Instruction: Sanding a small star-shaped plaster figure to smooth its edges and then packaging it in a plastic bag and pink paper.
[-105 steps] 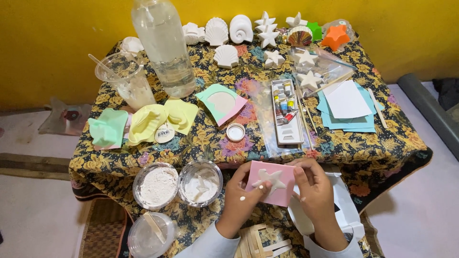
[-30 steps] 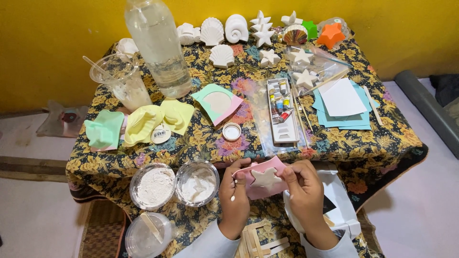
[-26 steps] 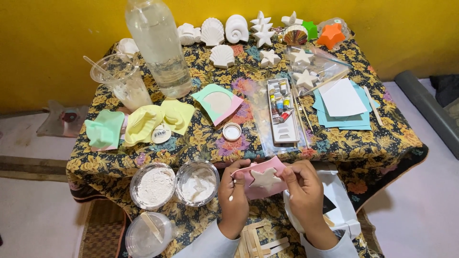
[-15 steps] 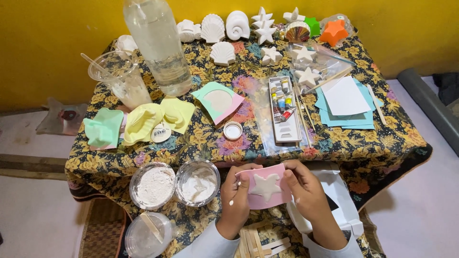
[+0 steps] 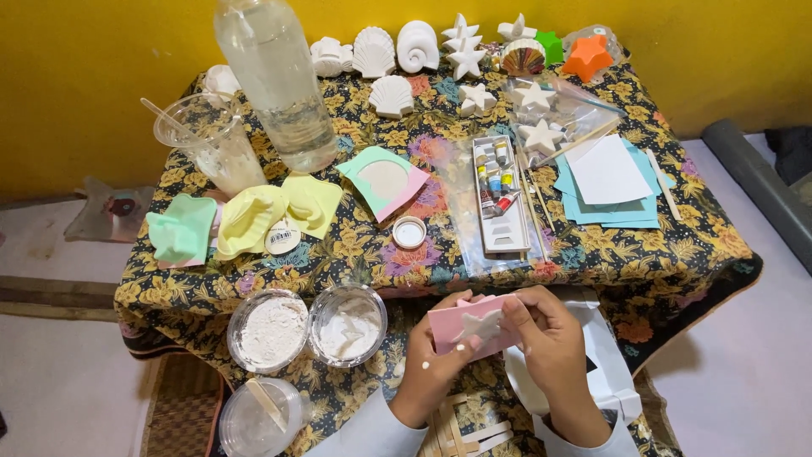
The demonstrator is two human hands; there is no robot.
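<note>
Both my hands hold a pink square mould (image 5: 450, 322) with a white star-shaped plaster cast (image 5: 479, 324) in its middle, just off the table's near edge. My left hand (image 5: 431, 368) grips the mould from below and on its left side. My right hand (image 5: 545, 338) holds its right side, with the thumb pressed on the star. Straight in front of the mould sit two round bowls: one with white powder (image 5: 266, 328), one with white paste (image 5: 348, 323).
On the floral tablecloth (image 5: 677, 245) stand a big clear bottle (image 5: 275, 80), a plastic cup (image 5: 207, 148), green, yellow and pink moulds (image 5: 249, 220), a bottle cap (image 5: 409, 232), a paint tube tray (image 5: 499, 195), blue and white paper sheets (image 5: 609, 173), white shell and star casts (image 5: 397, 51).
The pink mould stayed in both hands, first curled and bent with the star pushed up, now flatter. My hands shifted slightly over it; the table items did not move.
</note>
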